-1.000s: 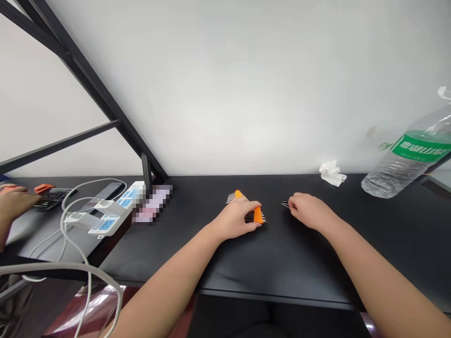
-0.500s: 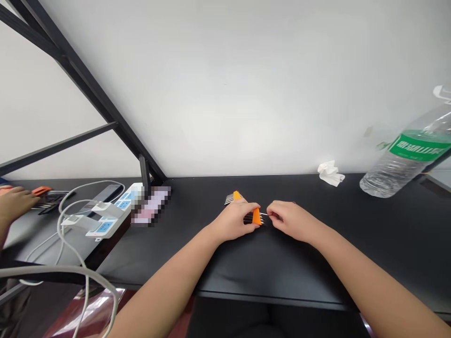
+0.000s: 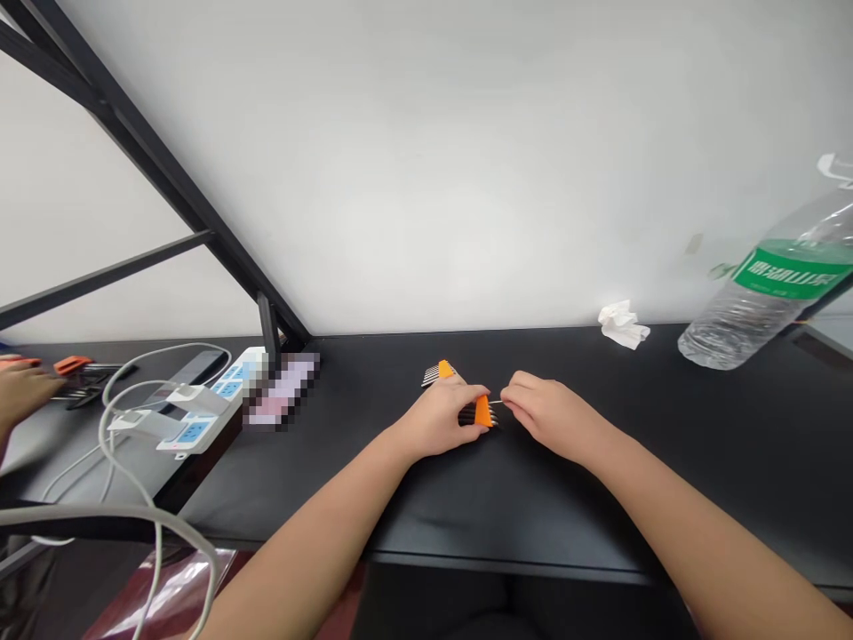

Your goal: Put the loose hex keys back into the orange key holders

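Observation:
My left hand (image 3: pixel 448 416) is closed around a hex key set (image 3: pixel 483 412) with an orange holder, resting on the black table. Several thin metal keys show past both ends of the holder, and its middle is hidden under my fingers. Just to the right, my right hand (image 3: pixel 543 411) pinches the end of a thin silver hex key (image 3: pixel 496 403), whose other end runs to the orange holder. Whether this key is seated in its slot I cannot tell.
A crumpled tissue (image 3: pixel 623 324) and a large water bottle (image 3: pixel 746 307) stand by the wall. To the left are a blurred-out flat item (image 3: pixel 285 389), a power strip (image 3: pixel 217 404) with white cables, a black frame (image 3: pixel 166 173) and another person's hand (image 3: pixel 25 391) near similar orange-ended tools (image 3: pixel 83 378).
The view has shifted slightly. My right hand has turned a little and its fingers sit slightly higher on the hex key. My left hand keeps its hold on the set.

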`<state>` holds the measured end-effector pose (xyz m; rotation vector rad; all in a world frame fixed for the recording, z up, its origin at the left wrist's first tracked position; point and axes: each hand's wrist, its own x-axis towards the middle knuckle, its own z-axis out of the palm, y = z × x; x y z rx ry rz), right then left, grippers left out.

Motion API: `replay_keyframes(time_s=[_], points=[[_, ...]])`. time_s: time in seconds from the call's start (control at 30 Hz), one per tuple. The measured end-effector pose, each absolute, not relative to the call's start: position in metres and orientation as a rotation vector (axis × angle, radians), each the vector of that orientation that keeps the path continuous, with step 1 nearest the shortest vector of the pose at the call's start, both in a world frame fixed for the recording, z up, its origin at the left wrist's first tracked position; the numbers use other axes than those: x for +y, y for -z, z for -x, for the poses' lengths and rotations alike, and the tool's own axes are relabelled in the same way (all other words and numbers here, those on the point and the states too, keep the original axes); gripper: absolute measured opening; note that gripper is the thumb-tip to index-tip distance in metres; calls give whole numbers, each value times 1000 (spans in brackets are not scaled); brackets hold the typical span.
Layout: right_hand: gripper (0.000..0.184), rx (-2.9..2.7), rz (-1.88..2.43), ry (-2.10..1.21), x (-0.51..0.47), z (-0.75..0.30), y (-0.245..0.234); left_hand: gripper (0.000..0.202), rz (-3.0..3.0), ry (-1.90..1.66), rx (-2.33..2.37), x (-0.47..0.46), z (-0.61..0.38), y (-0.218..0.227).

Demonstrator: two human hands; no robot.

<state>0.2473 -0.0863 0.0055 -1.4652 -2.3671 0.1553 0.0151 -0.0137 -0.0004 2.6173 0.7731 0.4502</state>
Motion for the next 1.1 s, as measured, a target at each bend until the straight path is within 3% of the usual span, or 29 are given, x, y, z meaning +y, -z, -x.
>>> replay_keyframes(time_s=[0.17,0.3,0.53,0.67,0.77,0.87,1.1], points=[[24,-2358,1448,-160,-89,-245,-6,45,-2620,-437,752,-15,-16,-2],[15,-2272,1335,-349,-92,-239,-7,33,-2606,-465,729,-17,-18,-6],[30,-2048,1173,-704,-91,-223,0,14,-2575,-528,637,-21,-22,-11],[27,-1868,1166,-881,-84,-228,4,31,-2556,-560,639,-21,-21,-9],[18,-1924,1399,-680,-77,-252,0,46,-2561,-561,675,-19,-19,-7],[8,-1967,1834,-355,-70,-284,-3,48,-2566,-505,731,-17,-17,-5],[10,-2127,2228,-459,-65,-300,-4,50,-2572,-429,769,-16,-14,-5]])
